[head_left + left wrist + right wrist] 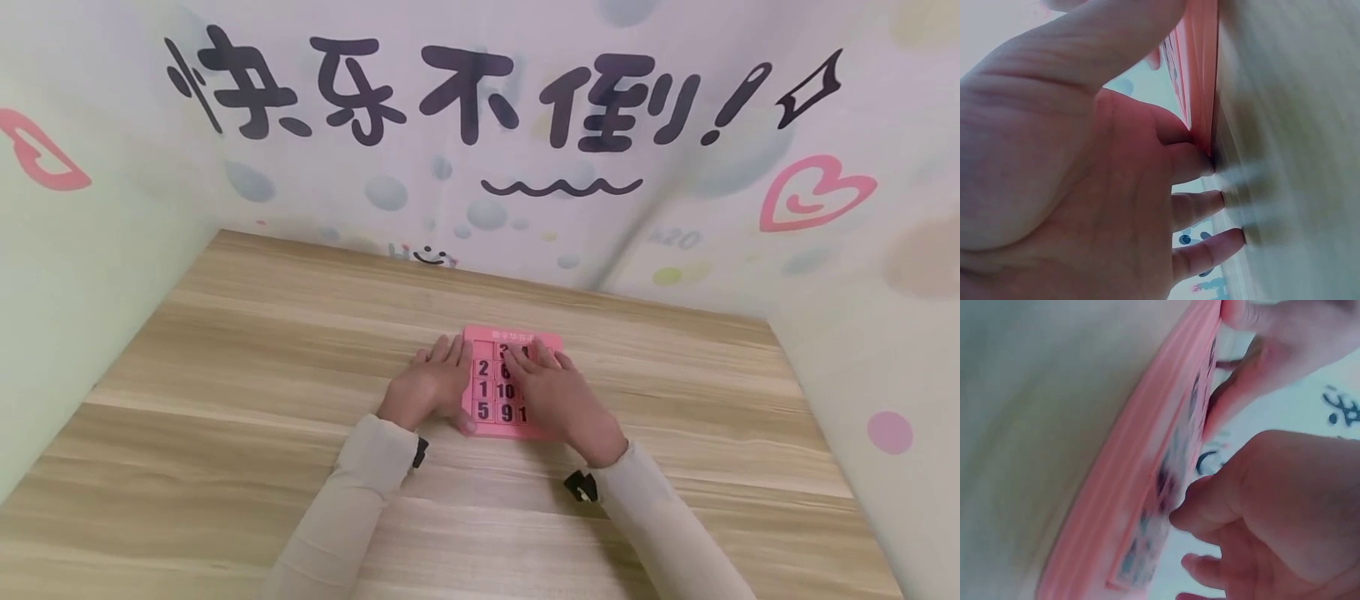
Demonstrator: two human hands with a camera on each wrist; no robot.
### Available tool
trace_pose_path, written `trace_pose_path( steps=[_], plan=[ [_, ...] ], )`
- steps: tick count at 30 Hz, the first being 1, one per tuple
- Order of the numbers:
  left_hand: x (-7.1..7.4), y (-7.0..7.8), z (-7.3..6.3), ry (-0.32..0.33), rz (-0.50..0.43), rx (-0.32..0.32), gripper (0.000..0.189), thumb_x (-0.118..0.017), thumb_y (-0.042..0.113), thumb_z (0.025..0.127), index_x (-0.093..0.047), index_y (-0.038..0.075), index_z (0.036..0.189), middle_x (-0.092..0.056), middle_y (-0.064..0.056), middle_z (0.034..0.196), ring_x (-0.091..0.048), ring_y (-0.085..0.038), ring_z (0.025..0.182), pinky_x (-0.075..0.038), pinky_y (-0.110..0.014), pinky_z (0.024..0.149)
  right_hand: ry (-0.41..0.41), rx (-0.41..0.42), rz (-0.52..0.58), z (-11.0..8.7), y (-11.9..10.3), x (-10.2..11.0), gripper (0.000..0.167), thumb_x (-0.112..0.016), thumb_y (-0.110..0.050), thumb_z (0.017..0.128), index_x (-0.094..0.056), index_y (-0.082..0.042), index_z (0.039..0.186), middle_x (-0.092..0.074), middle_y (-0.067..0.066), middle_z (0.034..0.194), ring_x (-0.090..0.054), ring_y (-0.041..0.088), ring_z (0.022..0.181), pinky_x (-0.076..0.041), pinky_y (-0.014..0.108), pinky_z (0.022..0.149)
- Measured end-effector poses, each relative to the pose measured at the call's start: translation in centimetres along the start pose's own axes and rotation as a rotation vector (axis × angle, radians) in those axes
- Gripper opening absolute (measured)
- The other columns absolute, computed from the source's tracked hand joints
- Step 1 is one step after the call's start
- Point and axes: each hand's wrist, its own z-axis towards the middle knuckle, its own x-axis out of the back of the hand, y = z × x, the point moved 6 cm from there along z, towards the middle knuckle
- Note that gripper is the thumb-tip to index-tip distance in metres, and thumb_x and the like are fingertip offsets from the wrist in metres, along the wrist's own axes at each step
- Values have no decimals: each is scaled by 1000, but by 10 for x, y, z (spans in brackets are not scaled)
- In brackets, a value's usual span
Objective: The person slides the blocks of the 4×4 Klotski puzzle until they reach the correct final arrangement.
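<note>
A pink number sliding puzzle [504,432] lies flat on the wooden table. Its top-left cell is bare, and tiles numbered 2, 1 and 5 stand below it in the left column. My left hand [429,385] rests along the puzzle's left side, its thumb at the near corner; in the left wrist view its outer fingertips [1225,244] touch the tabletop. Over the right part of the puzzle lies my right hand [564,400], fingers stretched toward the upper tiles, hiding several numbers. The right wrist view shows its thumb [1200,503] close to the tile faces; contact is unclear.
The wooden table [225,400] extends around the puzzle on all sides. A printed backdrop [450,217] with large black characters rises behind it, and pale side walls [90,267] stand to the left and right. Dark straps [581,486] sit at both wrists.
</note>
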Motion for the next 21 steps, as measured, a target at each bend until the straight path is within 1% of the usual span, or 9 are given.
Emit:
trace_pose_path(
  steps=[3, 7, 10, 12, 15, 21],
  plan=[
    [-1, 0, 1, 0, 7, 0, 120, -82, 41, 77, -1, 3, 159, 5, -14, 166, 9, -32, 153, -2, -48, 125, -10, 64, -15, -16, -18, 1, 55, -48, -12, 102, -34, -16, 155, -27, 0, 162, -19, 33, 151, -25, 56, 120],
    [0, -1, 1, 13, 10, -1, 123, -83, 41, 76, -1, 3, 159, 4, -15, 166, 8, -33, 153, -2, -49, 125, -48, 144, -10, -39, -42, 0, 59, -53, -11, 97, -37, -18, 154, -31, -2, 160, -20, 30, 151, -24, 54, 120],
    [1, -1, 0, 21, 11, 0, 124, -84, 41, 75, -1, 2, 158, 4, -15, 166, 8, -33, 153, -2, -50, 125, -37, 175, -29, -49, -53, -1, 60, -56, -11, 94, -43, -19, 152, -37, -2, 158, -26, 29, 150, -27, 53, 120],
    [1, -1, 0, 23, 10, 0, 124, -84, 41, 75, -1, 2, 158, 3, -15, 166, 8, -33, 153, -2, -50, 125, -12, 181, -50, -52, -56, -2, 57, -57, -13, 94, -46, -19, 150, -40, -2, 156, -30, 29, 148, -29, 53, 119],
    [1, -1, 0, 27, 7, 2, 124, -85, 41, 74, -2, 2, 159, 3, -15, 166, 8, -33, 153, -2, -50, 125, 19, 178, -59, -52, -57, -3, 54, -56, -14, 95, -47, -18, 149, -41, -1, 156, -32, 29, 147, -31, 53, 118],
    [0, 0, 0, 25, 10, 3, 124, -84, 42, 74, -3, 3, 159, 2, -15, 167, 7, -33, 153, -3, -50, 125, 27, 164, -48, -45, -53, -7, 52, -49, -16, 100, -43, -16, 151, -35, 1, 159, -28, 33, 148, -28, 57, 118]
  ],
)
